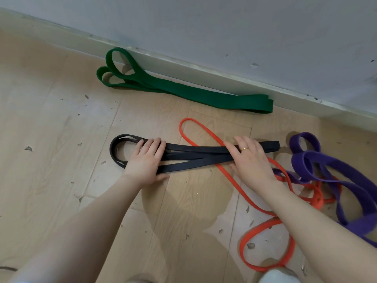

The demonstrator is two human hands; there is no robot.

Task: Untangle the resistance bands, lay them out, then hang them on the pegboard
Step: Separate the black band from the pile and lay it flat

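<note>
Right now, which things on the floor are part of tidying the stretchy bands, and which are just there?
Part of the job:
black band, pressed flat under the left hand and right hand
green band, laid out by the wall
orange band
purple band, tangled with the orange one

Just there:
wooden floor
baseboard

I see a light wood-look floor (61, 129) laid in long planks, its surface chipped and flecked with small dark marks. A pale baseboard (183, 64) runs diagonally from the upper left down to the right edge, where its paint is scuffed. Above it rises a grey-white wall (224, 23) with a few small dents. At the bottom edge I make out a white rounded shape (275, 276), too cropped to identify.
</note>
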